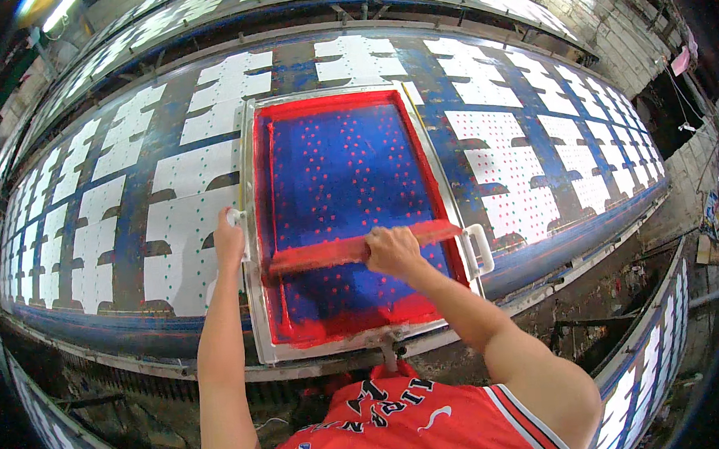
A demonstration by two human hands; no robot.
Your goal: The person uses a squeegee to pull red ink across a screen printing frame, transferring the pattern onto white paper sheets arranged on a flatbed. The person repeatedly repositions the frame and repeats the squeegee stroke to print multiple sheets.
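Note:
A screen printing frame (259,313) with pale rails lies across the long table in front of me. Its blue mesh (356,167) carries rows of red dots, and red ink (333,329) is smeared thick along its inner edges. My right hand (393,251) is closed round a red-coated squeegee (320,253), which lies crosswise on the lower half of the mesh. At the frame's left side, my left hand (229,236) grips a white handle (238,219). A second white handle (480,248) sticks out on the right side.
White cut fabric pieces (189,190) lie in rows along the printing table (133,230); those left of the frame bear green dots. Right of it, a piece (505,174) shows red and green dots. Further tables (461,0) run behind, and another (648,371) stands at lower right.

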